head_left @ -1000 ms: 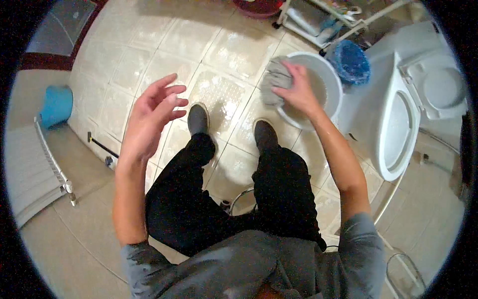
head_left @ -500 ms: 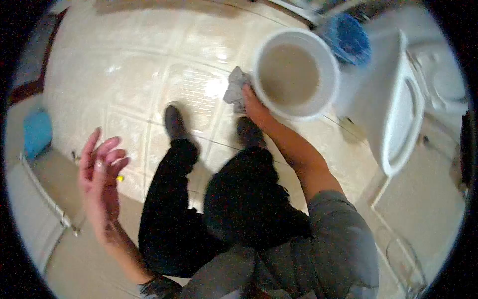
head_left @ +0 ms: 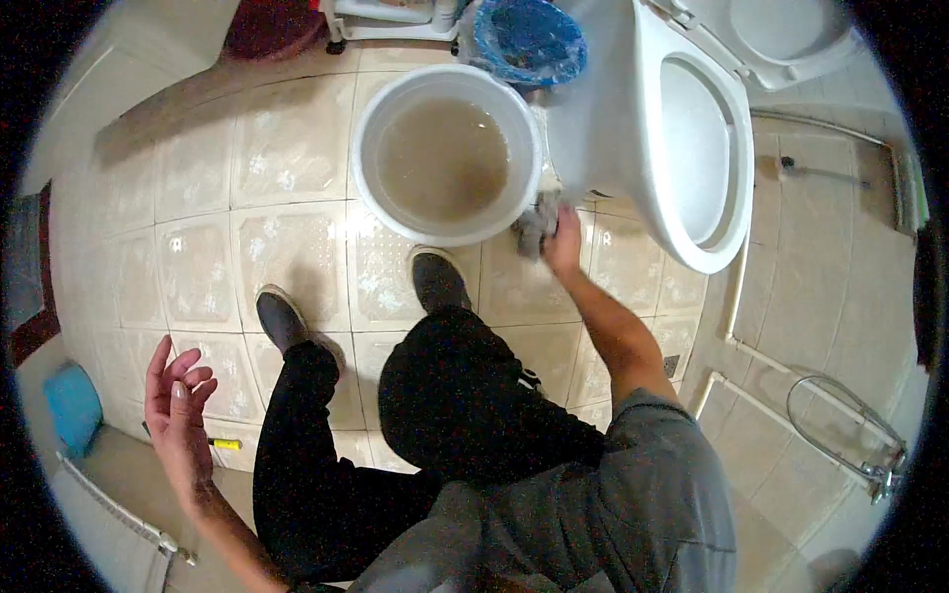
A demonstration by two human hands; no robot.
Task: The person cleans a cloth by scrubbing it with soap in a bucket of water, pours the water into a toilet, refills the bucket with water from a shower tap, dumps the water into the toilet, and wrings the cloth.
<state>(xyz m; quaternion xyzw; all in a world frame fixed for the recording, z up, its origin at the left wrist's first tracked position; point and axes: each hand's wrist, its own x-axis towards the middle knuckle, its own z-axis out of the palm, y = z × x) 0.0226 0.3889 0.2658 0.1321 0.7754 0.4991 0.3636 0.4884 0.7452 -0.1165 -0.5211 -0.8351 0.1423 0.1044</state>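
Head view: shows two bare hands and counts one cloth. Grasps the crumpled grey cloth (head_left: 535,226) in the right hand (head_left: 564,243), low at the floor (head_left: 292,178), between one white bucket (head_left: 365,163) and one toilet (head_left: 653,148); cannot tell whether touching the tiles. Leaves the left hand (head_left: 182,423) empty, with fingers loosely curled, over the floor's near left corner, beside one yellow-ended stick (head_left: 225,444), too small to read for any marking. Holds murky brown water (head_left: 445,163) inside the bucket. Plants two dark shoes (head_left: 281,318) on the tiles, the right one just beside the bucket. Lines up one dark red basin (head_left: 272,28), one wheeled white rack (head_left: 390,31) and one blue-lined bin (head_left: 529,42) along the floor's far edge.
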